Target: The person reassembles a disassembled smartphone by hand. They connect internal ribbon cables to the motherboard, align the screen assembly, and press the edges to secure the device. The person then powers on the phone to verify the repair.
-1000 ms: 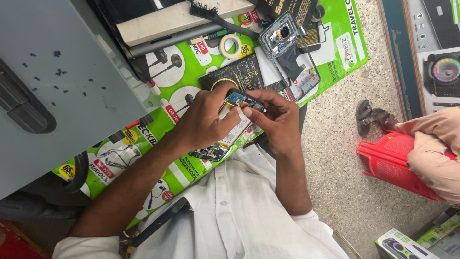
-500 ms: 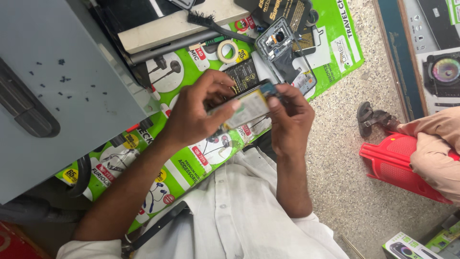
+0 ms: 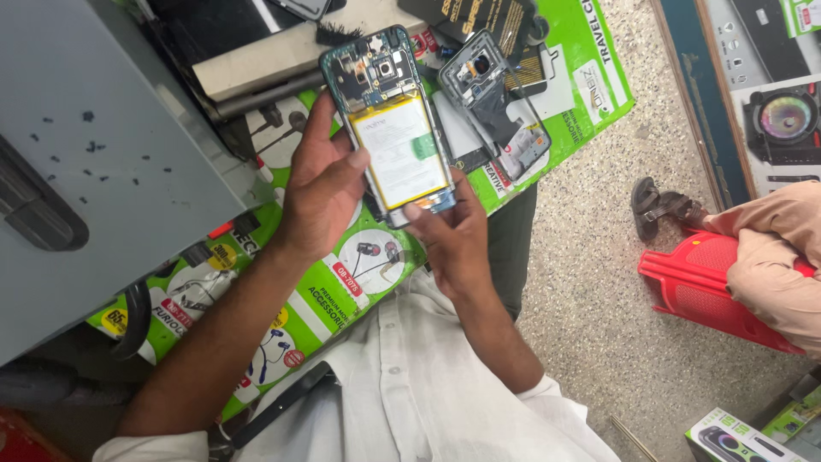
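Observation:
I hold an opened phone (image 3: 389,128) with its back cover off, face down, showing a white and yellow battery and the circuit board at its top end. My left hand (image 3: 321,192) grips its left edge, thumb on the battery side. My right hand (image 3: 449,235) supports the bottom end from below, fingertips on the lower edge. The phone is raised above the green printed mat (image 3: 342,282) on the counter.
A second opened phone frame (image 3: 496,107) lies on the mat to the right. A grey box (image 3: 94,162) with small screws on top stands left. A red plastic stool (image 3: 710,287) with another person's arm (image 3: 778,257) and a sandal (image 3: 658,205) are on the speckled floor.
The phone has been turned from edge-on to flat, its open back now facing up, and lifted higher toward the camera. Both hands moved up with it.

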